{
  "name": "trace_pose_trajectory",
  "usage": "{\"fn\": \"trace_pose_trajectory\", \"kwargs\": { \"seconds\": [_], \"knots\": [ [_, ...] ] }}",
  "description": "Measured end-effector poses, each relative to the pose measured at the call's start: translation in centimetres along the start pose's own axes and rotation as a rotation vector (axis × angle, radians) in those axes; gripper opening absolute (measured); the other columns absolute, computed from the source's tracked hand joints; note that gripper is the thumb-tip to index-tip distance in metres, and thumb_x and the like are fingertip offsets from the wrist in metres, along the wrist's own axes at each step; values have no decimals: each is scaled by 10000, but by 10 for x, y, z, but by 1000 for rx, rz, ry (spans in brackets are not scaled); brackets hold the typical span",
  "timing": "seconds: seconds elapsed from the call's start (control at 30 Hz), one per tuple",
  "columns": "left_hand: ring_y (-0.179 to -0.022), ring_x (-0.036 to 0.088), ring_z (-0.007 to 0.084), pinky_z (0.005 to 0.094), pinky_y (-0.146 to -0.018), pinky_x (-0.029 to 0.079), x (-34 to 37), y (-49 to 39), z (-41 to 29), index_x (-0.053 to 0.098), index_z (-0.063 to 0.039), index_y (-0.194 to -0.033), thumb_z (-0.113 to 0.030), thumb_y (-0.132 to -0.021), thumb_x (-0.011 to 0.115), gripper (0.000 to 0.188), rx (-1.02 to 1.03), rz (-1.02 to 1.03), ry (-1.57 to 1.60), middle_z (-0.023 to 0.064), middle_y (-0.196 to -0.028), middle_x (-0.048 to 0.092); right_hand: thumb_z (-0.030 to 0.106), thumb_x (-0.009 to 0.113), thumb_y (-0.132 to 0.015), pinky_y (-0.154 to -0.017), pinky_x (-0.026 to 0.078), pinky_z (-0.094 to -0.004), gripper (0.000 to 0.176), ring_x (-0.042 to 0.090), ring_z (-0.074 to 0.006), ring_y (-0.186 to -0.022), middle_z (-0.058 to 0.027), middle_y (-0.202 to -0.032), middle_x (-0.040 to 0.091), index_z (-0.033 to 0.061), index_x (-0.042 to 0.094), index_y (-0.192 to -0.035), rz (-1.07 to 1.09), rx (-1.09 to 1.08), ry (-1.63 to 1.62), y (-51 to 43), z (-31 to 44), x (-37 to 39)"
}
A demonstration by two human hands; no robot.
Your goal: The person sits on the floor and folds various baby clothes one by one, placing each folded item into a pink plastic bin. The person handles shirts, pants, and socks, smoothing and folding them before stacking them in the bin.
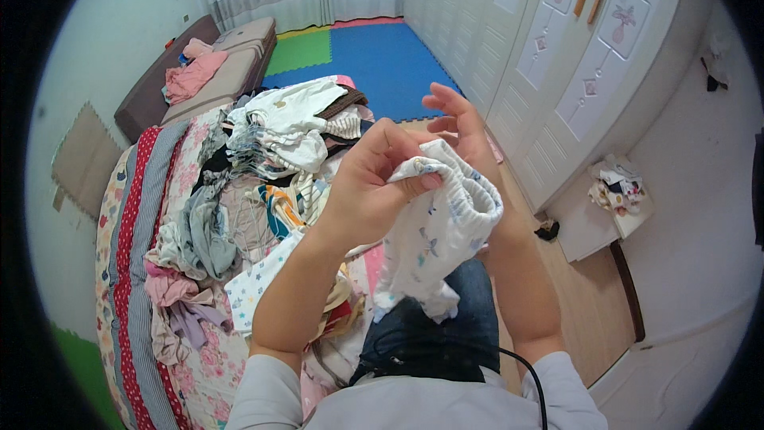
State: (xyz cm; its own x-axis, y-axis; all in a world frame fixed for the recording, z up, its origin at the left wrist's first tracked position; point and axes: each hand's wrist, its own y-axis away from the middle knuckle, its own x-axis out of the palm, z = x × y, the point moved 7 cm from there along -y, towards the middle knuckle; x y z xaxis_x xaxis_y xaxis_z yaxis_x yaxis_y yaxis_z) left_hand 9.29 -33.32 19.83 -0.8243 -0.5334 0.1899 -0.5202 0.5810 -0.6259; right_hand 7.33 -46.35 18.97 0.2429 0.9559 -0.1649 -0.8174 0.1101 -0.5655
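Note:
White baby trousers with small blue prints and a gathered elastic waistband (434,233) hang in front of my lap. My left hand (382,176) pinches the waistband between thumb and fingers. Behind the waistband is my right hand (462,125), its upper fingers spread and raised; the cloth hides part of it, so its hold cannot be told. To the left, a white cloth with coloured stars (256,286) lies on the bed beside my left forearm. Beyond it are white garments (292,110), thin hangers (248,152) and grey clothes (206,233).
Pink clothes (170,286) lie on the flowered bed (206,370). White wardrobes (537,71) line the right, with a small cabinet (588,233) bearing clothes. Blue foam mats (382,65) cover the far floor. A black cable (531,370) crosses my lap.

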Motion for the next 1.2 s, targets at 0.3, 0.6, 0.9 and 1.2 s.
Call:
{"fn": "trace_pose_trajectory", "kwargs": {
  "seconds": [0.3,0.6,0.9,1.2],
  "knots": [
    [-969,654,144,290,-843,555,-18,9,5,593,5,-947,56,-861,755,191,96,-302,-140,130,-1121,685,257,720,-952,-698,575,-254,348,691,-127,-877,-101,-967,735,-27,693,-1151,135,328,-223,0,38,-35],
    [-983,652,142,278,-861,560,-25,14,-12,616,17,-922,37,-853,776,175,138,-466,-130,112,-1140,672,213,771,-829,-736,532,-429,369,686,-371,-855,-151,-942,706,88,560,-1105,249,-173,772,-11,88,4],
    [-976,656,136,271,-858,573,-31,21,-24,634,16,-876,79,-833,768,154,161,-479,-108,112,-1140,668,70,762,-855,-801,541,-311,276,688,-209,-936,-94,-974,700,31,657,-1108,347,-201,495,-24,98,21],
    [-1004,644,184,345,-871,515,-23,19,10,746,-31,-1018,-198,-884,794,220,-350,-128,-341,98,-1131,687,-81,623,-899,-859,580,-367,350,681,-258,-1010,-118,-1050,680,85,623,-1206,423,-86,649,-48,119,16]
  ]
}}
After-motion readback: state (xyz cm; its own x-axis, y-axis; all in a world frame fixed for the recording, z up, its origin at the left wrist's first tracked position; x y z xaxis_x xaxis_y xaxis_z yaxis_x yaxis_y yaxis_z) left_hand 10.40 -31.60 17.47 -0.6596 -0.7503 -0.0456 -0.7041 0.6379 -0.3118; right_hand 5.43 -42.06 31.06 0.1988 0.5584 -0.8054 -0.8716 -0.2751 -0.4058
